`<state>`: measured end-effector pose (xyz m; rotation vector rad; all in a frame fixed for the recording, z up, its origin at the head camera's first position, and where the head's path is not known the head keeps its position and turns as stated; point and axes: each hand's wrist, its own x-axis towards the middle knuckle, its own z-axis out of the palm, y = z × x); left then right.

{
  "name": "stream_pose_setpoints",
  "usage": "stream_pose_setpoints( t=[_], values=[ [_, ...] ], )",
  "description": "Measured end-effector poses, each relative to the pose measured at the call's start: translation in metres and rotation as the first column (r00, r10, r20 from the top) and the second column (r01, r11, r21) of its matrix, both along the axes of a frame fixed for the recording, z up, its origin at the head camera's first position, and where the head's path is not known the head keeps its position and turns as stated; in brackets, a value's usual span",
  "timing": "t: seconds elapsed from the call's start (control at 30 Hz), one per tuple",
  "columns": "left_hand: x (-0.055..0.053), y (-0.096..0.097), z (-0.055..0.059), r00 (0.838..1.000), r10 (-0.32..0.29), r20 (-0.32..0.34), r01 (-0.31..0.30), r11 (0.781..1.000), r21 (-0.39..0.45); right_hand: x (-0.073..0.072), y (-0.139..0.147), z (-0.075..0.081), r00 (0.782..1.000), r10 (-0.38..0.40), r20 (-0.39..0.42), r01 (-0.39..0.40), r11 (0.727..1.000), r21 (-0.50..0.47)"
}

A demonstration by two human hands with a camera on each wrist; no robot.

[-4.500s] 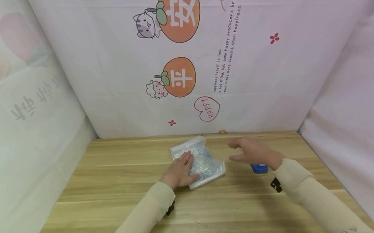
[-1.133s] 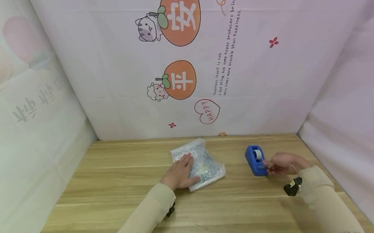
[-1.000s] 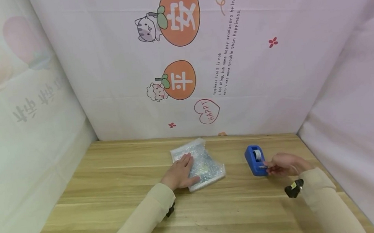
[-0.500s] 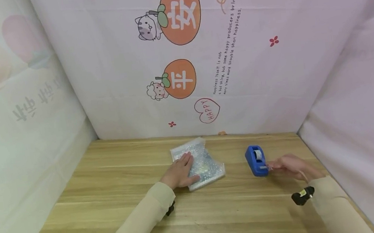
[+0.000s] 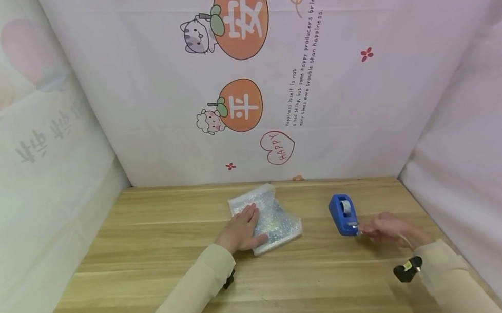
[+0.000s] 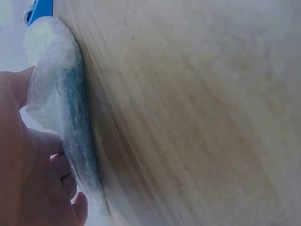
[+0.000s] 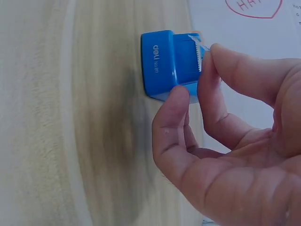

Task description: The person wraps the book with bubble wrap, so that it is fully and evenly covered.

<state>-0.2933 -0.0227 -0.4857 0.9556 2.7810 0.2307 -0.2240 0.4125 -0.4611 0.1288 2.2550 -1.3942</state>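
A packet in clear bubble wrap (image 5: 278, 217), bluish inside, lies flat on the table. My left hand (image 5: 240, 230) rests on its left part with fingers extended; in the left wrist view the thumb and fingers lie against the wrap (image 6: 54, 89). To the right stands a blue tape dispenser (image 5: 339, 214) holding a roll of tape (image 5: 346, 208). Beside its front end, my right hand (image 5: 389, 228) pinches the clear tape (image 7: 203, 47) between thumb and index finger, close to the serrated cutter (image 7: 198, 57). The other fingers curl loosely beneath. How much tape is pulled out is hard to tell.
The wooden table (image 5: 178, 289) ends at a printed cloth wall (image 5: 174, 134) behind. White cloth also hangs at the left (image 5: 71, 172) and right (image 5: 479, 161). A small black device (image 5: 408, 269) sits at my right wrist.
Within the last second, my right hand has drawn slightly right and toward me, away from the dispenser's cutter. Seconds earlier it hovered with nothing held, hiding part of the dispenser. My left hand stays put.
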Motion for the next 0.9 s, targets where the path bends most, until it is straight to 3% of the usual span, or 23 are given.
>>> stream_pose_setpoints(
  t=[0.3, 0.47, 0.53, 0.7, 0.9],
  values=[
    [0.0, 0.002, -0.005, 1.0, 0.005, -0.017, -0.005, 1.0, -0.006, 0.002, -0.004, -0.012, 0.997, -0.081, -0.004, 0.081, 0.996, 0.032],
    [0.0, 0.002, -0.005, 1.0, 0.007, -0.014, -0.007, 1.0, -0.001, 0.004, -0.01, -0.014, 0.991, -0.12, -0.058, 0.124, 0.99, 0.072],
    [0.0, 0.001, -0.005, 1.0, 0.01, -0.011, -0.01, 1.0, 0.002, 0.006, -0.012, -0.012, 0.987, -0.12, -0.111, 0.138, 0.977, 0.165],
    [-0.002, 0.002, -0.006, 1.0, 0.009, -0.013, -0.009, 1.0, 0.0, 0.011, -0.019, -0.007, 0.974, -0.088, -0.21, 0.164, 0.911, 0.378],
    [-0.003, 0.002, -0.006, 1.0, 0.006, -0.011, -0.006, 1.0, 0.006, 0.015, -0.025, -0.01, 0.949, -0.071, -0.308, 0.201, 0.889, 0.412]
  ],
)
